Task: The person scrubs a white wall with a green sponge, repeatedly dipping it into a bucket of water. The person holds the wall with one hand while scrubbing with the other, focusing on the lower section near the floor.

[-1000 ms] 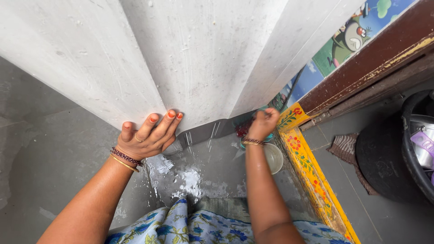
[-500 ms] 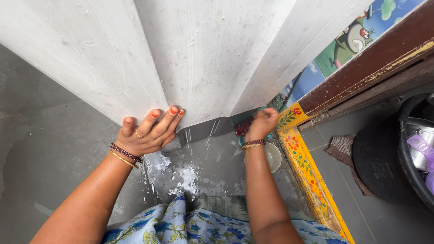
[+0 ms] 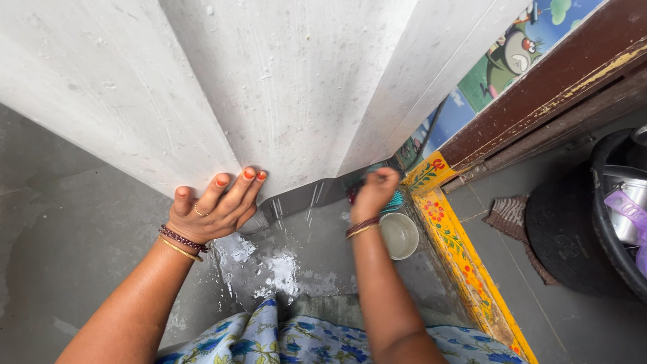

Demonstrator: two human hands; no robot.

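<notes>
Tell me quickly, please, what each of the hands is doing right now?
Left hand: open, fingers spread flat against the white panel.
Right hand: closed around something at the panel's lower edge; what it holds cannot be told.

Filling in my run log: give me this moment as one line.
left hand: flat on white ridged panel | right hand: fisted on red-and-teal scrubber, low on panel | small white bowl: on wet grey floor
</notes>
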